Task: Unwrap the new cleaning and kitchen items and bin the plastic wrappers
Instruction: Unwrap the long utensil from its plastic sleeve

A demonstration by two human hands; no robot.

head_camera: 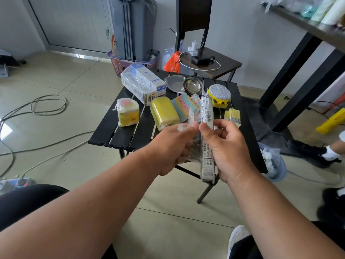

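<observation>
Held above the near edge of the black slatted surface [130, 128], a long narrow packet [206, 124] stands nearly upright in the right hand [224, 146], whose fingers [226, 128] curl round its middle. The left hand [173, 144] pinches a tag of clear plastic wrapper [183, 126] between thumb and forefinger, at nine o'clock from the packet.

To do this well — keep the right grip firm and low, and draw the film sideways and down in one strip rather than shreds. The lined bin [274, 161] waits at four o'clock.

What the packet contains cannot be read; its print is blurred. The film under the left palm is mostly hidden, so how far the wrapper has come free is unclear.
</observation>
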